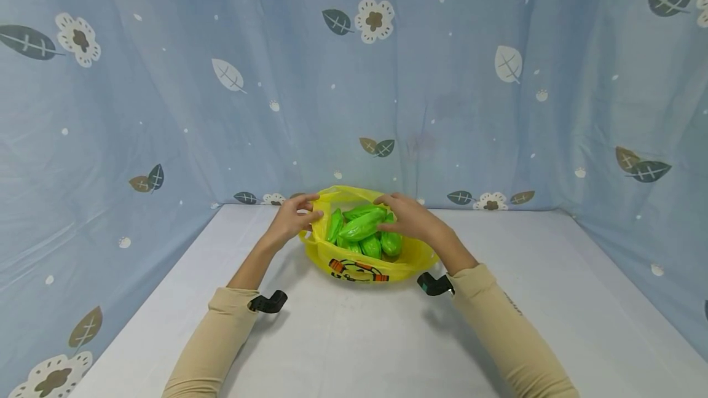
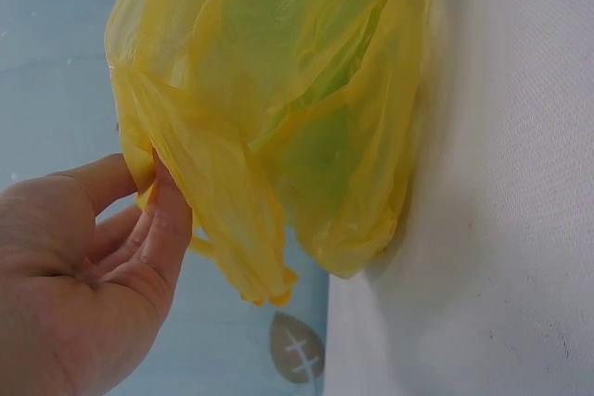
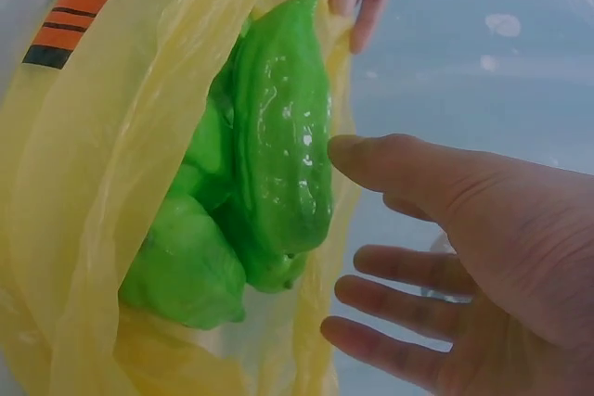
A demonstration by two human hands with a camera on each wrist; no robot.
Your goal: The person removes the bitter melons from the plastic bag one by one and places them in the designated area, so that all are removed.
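A yellow plastic bag (image 1: 406, 268) with an orange and black print lies with its mouth spread, several glossy green bumpy vegetables (image 1: 362, 225) inside. My left hand (image 1: 292, 220) pinches the bag's left edge between thumb and fingers; in the left wrist view the left hand (image 2: 102, 275) holds the thin yellow film (image 2: 232, 164). At the right side of the mouth is my right hand (image 1: 412, 218), fingers spread. Up close, the right hand (image 3: 464, 257) has its thumb tip beside the uppermost green vegetable (image 3: 283, 127); whether they touch I cannot tell.
The bag stands on a white table (image 1: 343, 336), near its back edge. Behind and at both sides hangs a blue curtain (image 1: 310, 78) with leaf and flower prints. Black wrist devices (image 1: 268, 302) are at both sleeve cuffs.
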